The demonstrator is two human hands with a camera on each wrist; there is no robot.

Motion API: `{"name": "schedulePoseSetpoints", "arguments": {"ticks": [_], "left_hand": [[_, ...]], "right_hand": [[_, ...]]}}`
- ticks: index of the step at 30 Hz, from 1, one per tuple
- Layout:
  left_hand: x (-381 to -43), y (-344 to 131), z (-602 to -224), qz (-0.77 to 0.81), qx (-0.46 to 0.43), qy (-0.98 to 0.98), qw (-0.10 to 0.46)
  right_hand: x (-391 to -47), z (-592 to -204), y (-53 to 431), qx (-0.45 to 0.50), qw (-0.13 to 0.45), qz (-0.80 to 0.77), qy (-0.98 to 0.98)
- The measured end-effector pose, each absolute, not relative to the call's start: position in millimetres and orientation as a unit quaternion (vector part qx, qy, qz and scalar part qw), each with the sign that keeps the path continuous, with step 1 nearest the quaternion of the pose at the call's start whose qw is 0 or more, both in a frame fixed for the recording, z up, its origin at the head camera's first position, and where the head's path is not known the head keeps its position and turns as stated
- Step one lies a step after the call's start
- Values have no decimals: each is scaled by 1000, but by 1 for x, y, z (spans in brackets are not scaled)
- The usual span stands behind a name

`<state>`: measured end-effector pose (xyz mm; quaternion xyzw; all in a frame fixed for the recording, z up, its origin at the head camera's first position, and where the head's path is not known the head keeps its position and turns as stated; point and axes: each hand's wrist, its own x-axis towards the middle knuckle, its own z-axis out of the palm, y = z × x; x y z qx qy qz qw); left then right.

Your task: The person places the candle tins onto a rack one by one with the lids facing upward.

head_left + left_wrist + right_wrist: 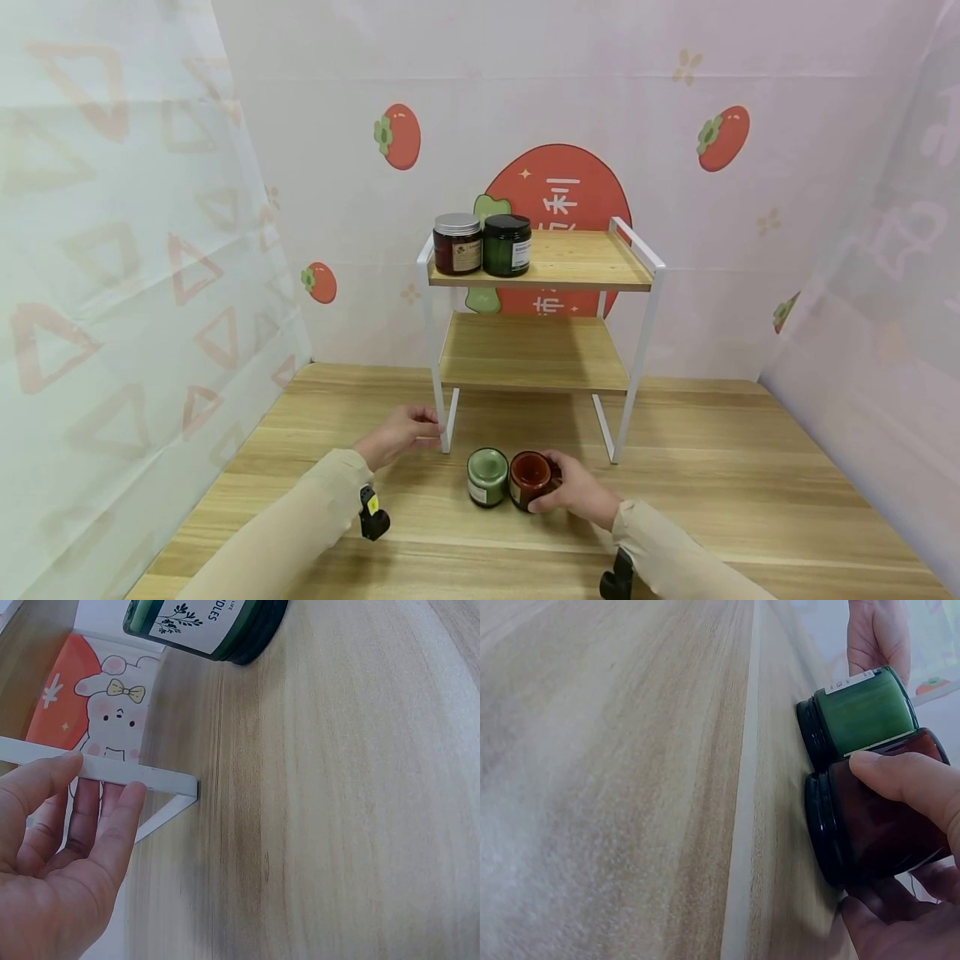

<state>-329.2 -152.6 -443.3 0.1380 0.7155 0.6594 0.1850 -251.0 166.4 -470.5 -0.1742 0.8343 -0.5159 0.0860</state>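
Note:
My left hand (403, 433) holds the front left leg (139, 774) of a small two-tier shelf (534, 354), low down. Thumb and fingertips lie along the white metal, with some fingers behind it. My right hand (581, 490) grips a reddish-brown glass candle jar (531, 475) on the table, thumb on one side and fingers round the other. This jar stands upside down, its black lid (826, 829) against the wood. Close on its left is a green candle jar (487, 477), also lid down, with a white label; no hand is on it.
On the shelf's top board (577, 254) stand a dark red jar (457, 246) with a silver lid and a dark green jar (507, 247) with a black lid, both at the left. The shelf stands on a wooden table (720, 467) before a printed cloth backdrop (337, 183).

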Motion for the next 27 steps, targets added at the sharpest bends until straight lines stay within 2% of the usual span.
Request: {"name": "schedulePoseSetpoints", "arguments": {"ticks": [17,27], "left_hand": [[-329,-154,-441,654,132,723,180],[-329,-153,-441,655,127,723,181]], "right_hand": [[-252,-468,163,-178,82,-495,846],[-252,-466,163,-160,61,-456,873]]}}
